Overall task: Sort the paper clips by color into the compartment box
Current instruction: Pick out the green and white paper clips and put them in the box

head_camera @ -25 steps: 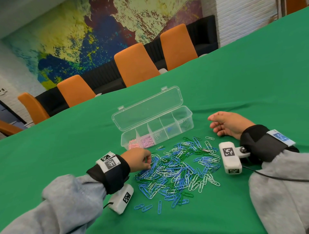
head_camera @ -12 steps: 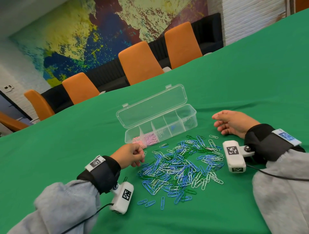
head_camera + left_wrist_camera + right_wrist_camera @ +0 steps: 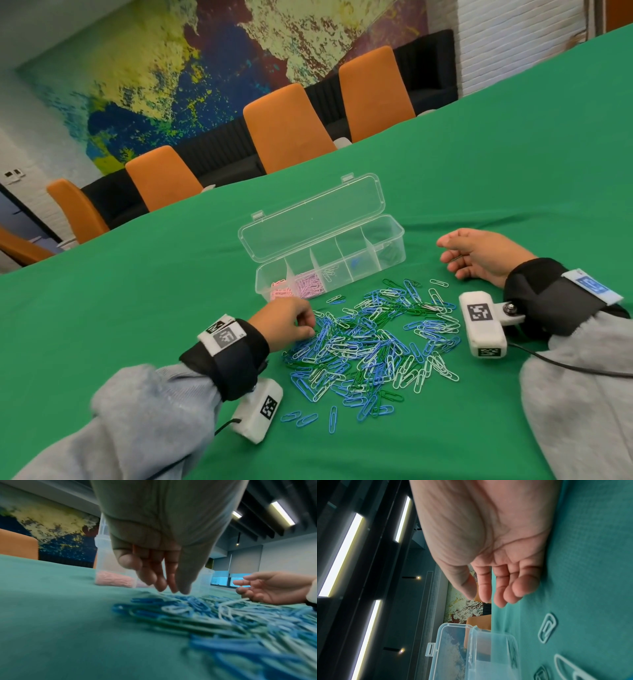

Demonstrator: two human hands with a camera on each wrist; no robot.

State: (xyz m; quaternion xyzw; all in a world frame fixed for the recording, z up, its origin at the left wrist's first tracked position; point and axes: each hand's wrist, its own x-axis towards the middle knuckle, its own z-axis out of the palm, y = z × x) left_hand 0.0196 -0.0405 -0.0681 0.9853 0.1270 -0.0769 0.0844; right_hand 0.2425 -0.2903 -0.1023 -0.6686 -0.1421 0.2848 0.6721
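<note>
A heap of blue, green and white paper clips [image 3: 373,342] lies on the green tablecloth. Behind it stands the clear compartment box [image 3: 394,253] with its lid open. It holds pink clips [image 3: 282,291] at the left end, then lilac, a few white, blue and dark green ones. My left hand [image 3: 303,325] is at the heap's left edge. In the left wrist view its thumb and fingertips [image 3: 171,588] are bunched together on the clips [image 3: 214,615]. My right hand [image 3: 479,257] rests on its side to the right of the box, its fingers [image 3: 484,597] loosely curled and empty.
Orange chairs [image 3: 287,126] line the table's far edge. A few stray blue clips [image 3: 308,418] lie nearer to me than the heap. A white clip [image 3: 547,627] lies between my right hand and the box [image 3: 488,649]. A cable [image 3: 565,366] runs from the right wrist camera.
My left hand drew back a little to the left of the heap, then returned to its edge with fingertips together. The right hand has stayed put.
</note>
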